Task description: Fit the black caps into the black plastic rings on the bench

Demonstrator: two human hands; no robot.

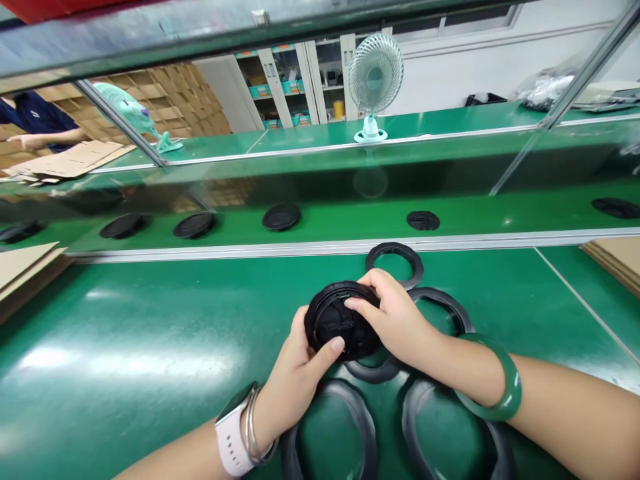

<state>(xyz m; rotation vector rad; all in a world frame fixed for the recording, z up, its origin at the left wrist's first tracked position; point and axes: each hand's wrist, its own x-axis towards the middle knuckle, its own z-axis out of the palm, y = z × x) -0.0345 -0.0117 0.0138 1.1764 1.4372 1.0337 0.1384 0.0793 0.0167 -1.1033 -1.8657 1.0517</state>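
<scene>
Between my two hands I hold a round black plastic part (333, 317), its ribbed inner face turned up toward me, above the green table (150, 320). My left hand (300, 373) grips its lower left rim, thumb lying on the face. At the upper right, my right hand (393, 313) is closed on the rim, with its thumb pressed on the inner face. Beneath and around the hands lie several black rings, among them a ring (367, 413) at the front, a ring (410, 433) beside it and a smaller ring (417, 263) behind.
On a green conveyor belt (345, 217) behind the metal rail sit several round black parts, one a disc (281, 217). Cardboard stacks (30, 273) flank the table. Beyond stand a fan (375, 80) and another person's arm (50, 139) near flat cardboard.
</scene>
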